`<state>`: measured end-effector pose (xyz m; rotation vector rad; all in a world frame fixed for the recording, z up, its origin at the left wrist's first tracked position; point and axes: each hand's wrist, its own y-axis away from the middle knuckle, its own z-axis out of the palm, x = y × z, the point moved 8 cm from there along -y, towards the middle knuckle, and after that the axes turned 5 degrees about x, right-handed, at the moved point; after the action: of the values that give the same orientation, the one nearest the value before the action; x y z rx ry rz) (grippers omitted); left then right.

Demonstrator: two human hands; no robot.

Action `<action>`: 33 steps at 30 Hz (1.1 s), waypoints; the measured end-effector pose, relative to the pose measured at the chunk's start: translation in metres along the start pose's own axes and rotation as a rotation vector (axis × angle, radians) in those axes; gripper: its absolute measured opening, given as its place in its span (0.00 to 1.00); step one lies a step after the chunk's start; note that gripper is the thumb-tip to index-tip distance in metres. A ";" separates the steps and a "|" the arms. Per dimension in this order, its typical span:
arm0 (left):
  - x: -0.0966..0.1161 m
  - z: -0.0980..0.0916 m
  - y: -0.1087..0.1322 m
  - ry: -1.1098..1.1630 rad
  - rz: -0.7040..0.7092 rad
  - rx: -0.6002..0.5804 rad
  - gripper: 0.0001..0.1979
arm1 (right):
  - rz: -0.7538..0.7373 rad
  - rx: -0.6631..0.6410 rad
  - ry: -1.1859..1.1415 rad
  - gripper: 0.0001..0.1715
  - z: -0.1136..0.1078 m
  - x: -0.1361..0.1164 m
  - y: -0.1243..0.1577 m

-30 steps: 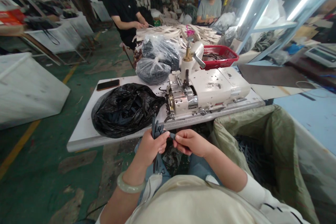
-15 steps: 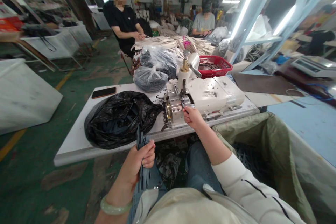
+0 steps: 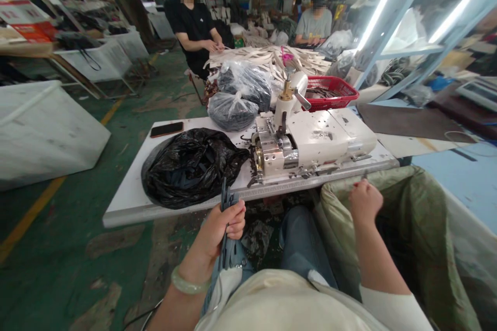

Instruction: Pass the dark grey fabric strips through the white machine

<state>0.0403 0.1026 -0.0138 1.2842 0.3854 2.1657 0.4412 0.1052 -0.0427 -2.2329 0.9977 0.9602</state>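
My left hand (image 3: 229,221) is closed around a bundle of dark blue-grey strips (image 3: 229,197), held upright just off the table's front edge. My right hand (image 3: 365,200) is a closed fist above the green sack (image 3: 337,201). A small dark end of a strip (image 3: 364,175) pokes out over its fingers; the rest is hidden. To the left of that fist is a cream machine (image 3: 330,134) with metal rollers (image 3: 288,155), untouched by either hand. A black plastic bag (image 3: 186,147) with dark strips inside lies on the table (image 3: 132,186).
A phone (image 3: 166,129) lies at the table's back left. Behind the machine are tied clear bags (image 3: 233,108), a red basket (image 3: 337,93) and a heap of pale strips (image 3: 264,57). Two people work at that heap. A white bin (image 3: 46,134) stands at left.
My right hand has moved away from the machine's rollers, rightward to above the sack. My left hand still grips the bundle. The whole view has shifted slightly.
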 end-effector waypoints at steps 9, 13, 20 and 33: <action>-0.036 0.052 -0.002 -0.175 -0.205 -0.274 0.15 | -0.073 -0.568 -0.350 0.30 0.017 -0.041 0.089; -0.054 0.060 -0.001 -0.300 -0.235 -0.240 0.15 | 0.047 -1.119 -0.796 0.24 0.075 -0.139 0.179; -0.056 0.033 0.011 -0.267 -0.260 -0.185 0.15 | 0.237 -1.176 -0.880 0.20 0.102 -0.155 0.209; -0.051 0.021 0.005 -0.214 -0.270 -0.180 0.14 | 0.429 -0.697 -1.014 0.16 0.090 -0.125 0.159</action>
<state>0.0753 0.0661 -0.0362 1.2682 0.2537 1.7759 0.2213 0.1237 -0.0281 -1.5217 0.6795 2.5727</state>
